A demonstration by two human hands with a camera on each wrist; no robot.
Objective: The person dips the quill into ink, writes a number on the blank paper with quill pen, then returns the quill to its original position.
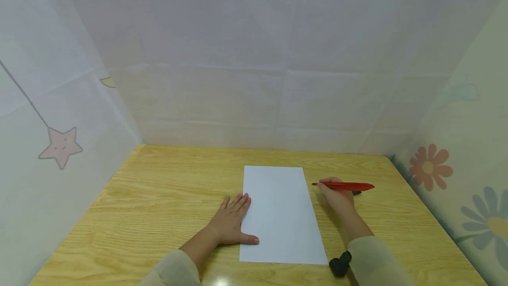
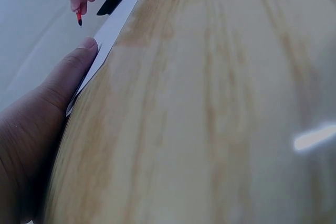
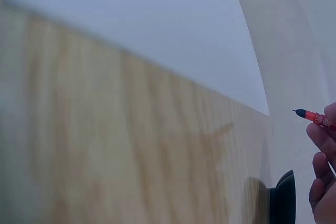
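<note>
A blank white sheet of paper [image 1: 278, 215] lies lengthwise on the wooden table. My left hand [image 1: 234, 222] rests flat at its left edge, fingers spread, with the thumb and some fingertips on the sheet. Right of the sheet, my right hand [image 1: 337, 195] pinches a red pen [image 1: 353, 186] near its dark tip, which points left. The tip is beyond the paper's right edge. In the right wrist view the pen [image 3: 315, 118] shows its black tip clear of the sheet. The left wrist view shows the left thumb [image 2: 76, 66] along the paper's edge.
A dark object [image 3: 283, 200] stands on the table by the right hand, mostly hidden in the head view. Another black object [image 1: 340, 264] is beside the right sleeve. The wooden table [image 1: 158, 197] is enclosed by pale patterned cloth [image 1: 238, 100] at the back and sides.
</note>
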